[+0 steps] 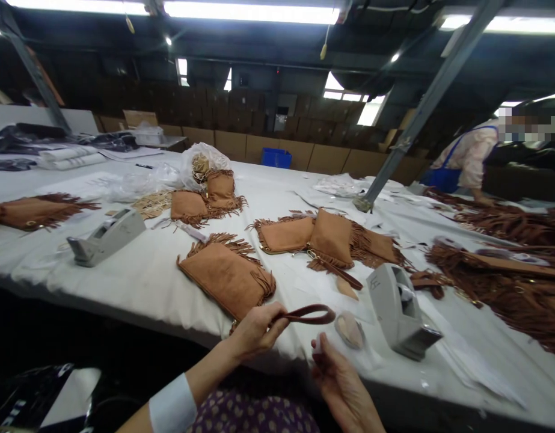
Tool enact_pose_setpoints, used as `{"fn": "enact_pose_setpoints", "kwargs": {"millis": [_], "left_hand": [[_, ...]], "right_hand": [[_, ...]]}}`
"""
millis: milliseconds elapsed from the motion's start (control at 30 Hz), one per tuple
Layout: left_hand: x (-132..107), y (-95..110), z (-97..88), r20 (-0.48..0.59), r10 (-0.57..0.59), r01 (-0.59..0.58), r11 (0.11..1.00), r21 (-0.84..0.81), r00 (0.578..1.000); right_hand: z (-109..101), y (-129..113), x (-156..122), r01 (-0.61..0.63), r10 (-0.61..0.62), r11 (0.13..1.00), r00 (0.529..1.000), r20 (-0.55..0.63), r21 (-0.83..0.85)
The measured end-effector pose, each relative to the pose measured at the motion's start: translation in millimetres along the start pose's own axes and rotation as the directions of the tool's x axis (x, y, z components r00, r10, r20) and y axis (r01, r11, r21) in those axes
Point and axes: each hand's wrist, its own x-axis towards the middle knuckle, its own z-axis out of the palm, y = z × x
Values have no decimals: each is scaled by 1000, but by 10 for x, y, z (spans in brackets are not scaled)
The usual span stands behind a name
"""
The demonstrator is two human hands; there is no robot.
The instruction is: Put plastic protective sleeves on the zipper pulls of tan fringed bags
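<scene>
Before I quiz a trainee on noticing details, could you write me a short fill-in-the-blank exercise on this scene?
1. The brown wrist strap is held by the person's ____ hand.
2. The bin beyond the white-covered table is coloured ____.
3. Counting the grey tape dispenser near the right hand, the table bears ____ of them.

Missing words: left; blue; two.

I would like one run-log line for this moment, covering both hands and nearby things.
left hand: grips looped brown strap | right hand: apart from strap, grip unclear | nearby: fringed pouch, right-side tape dispenser
</scene>
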Motion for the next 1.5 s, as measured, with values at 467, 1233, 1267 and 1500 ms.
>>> {"fn": "enact_pose_setpoints", "kwargs": {"millis": [467,1233,1267,1500], "left_hand": [[223,222,-129,13,-179,177,960,-216,984],[136,115,-93,2,-255,242,912,-330,967],[126,107,-92,4,-257,244,913,-326,966],[91,153,-162,62,-190,199,912,-358,980]], "right_hand": [[382,-161,-69,84,-86,996,993,79,33],[649,-75,-231,57,-59,998,982,181,17],[646,-78,-234,64,-63,998,982,181,0],[640,-263,-188,154,-159,987,980,122,48]]}}
